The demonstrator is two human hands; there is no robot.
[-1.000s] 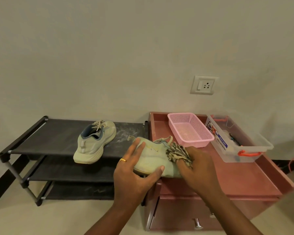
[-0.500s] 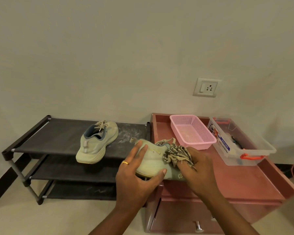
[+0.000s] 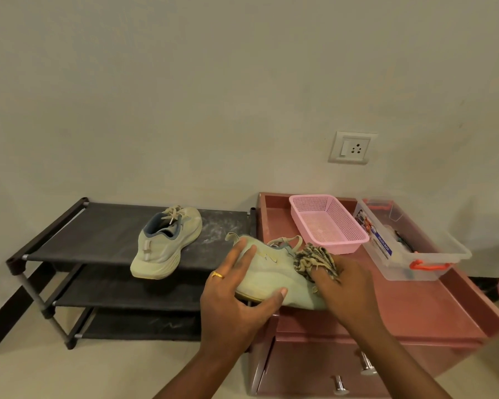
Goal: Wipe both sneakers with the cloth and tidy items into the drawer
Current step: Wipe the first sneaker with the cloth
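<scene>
A pale green sneaker point(image 3: 274, 276) lies on its side at the left edge of the pink drawer unit point(image 3: 409, 309). My left hand point(image 3: 236, 295) grips its heel end, fingers over the top and thumb under the sole. My right hand point(image 3: 343, 286) holds a striped cloth point(image 3: 314, 260) bunched against the sneaker near its laces and toe. The second pale green sneaker point(image 3: 167, 243) stands upright on the top shelf of the black shoe rack point(image 3: 98, 234). The drawer front point(image 3: 308, 370) below is closed, with metal knobs.
A pink mesh basket point(image 3: 326, 223) and a clear plastic box point(image 3: 409, 240) with orange clips stand at the back of the drawer unit's top. White dust marks the rack's top shelf. A wall socket point(image 3: 352, 147) sits above. A red cable runs at the far right.
My right hand has rubbed the cloth along the sneaker, shifting slightly right toward the toe. My left hand keeps its grip on the heel. The camera has tilted slightly.
</scene>
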